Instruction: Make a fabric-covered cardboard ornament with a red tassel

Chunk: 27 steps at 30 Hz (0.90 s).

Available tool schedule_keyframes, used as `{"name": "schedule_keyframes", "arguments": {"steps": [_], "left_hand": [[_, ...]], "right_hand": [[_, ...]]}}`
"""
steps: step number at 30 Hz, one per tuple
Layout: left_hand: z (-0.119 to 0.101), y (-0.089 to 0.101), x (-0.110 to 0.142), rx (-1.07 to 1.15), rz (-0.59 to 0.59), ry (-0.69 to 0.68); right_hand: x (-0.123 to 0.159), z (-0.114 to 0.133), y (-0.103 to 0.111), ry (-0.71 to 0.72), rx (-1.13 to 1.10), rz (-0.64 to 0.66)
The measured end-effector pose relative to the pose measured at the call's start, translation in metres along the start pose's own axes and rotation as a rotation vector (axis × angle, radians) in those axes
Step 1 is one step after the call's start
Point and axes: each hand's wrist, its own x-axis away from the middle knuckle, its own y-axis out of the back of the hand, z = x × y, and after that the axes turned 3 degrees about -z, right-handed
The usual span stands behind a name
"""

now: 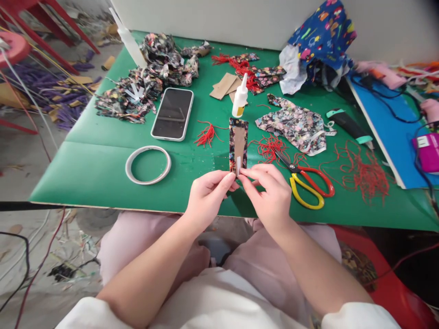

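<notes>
Between my hands, just over the table's front edge, a cardboard strip edged with dark floral fabric (239,141) stands upright. Its brown cardboard face is turned to me, and a short white strip (239,165) lies on its lower part. My left hand (210,192) pinches the lower left corner between thumb and fingers. At the lower right, my right hand (267,189) pinches it too, a fingertip by the white strip. Just behind stands a small white glue bottle (240,100). Scissors with red and yellow handles (305,178) lie beside my right hand.
Around lie a roll of white tape (148,165), a phone (172,113), floral fabric scraps (164,68), cardboard pieces (224,86), red threads (370,178) and a black-and-teal cutter (349,125). A taller white bottle (132,45) stands back left. A blue board (380,132) is at the right.
</notes>
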Motion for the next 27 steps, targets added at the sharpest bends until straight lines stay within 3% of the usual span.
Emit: {"name": "schedule_keyframes", "arguments": {"steps": [12, 21, 27], "left_hand": [[0.0002, -0.0011, 0.0021, -0.056, -0.027, -0.108], [-0.0023, -0.0005, 0.0015, 0.046, -0.011, -0.033], [-0.0015, -0.0010, 0.0013, 0.022, -0.019, -0.038]], "right_hand": [[0.0006, -0.0005, 0.0014, 0.074, 0.055, -0.037], [-0.0017, 0.0008, 0.0027, 0.106, 0.042, -0.065], [-0.0018, -0.0007, 0.0046, 0.088, 0.030, -0.014]]}}
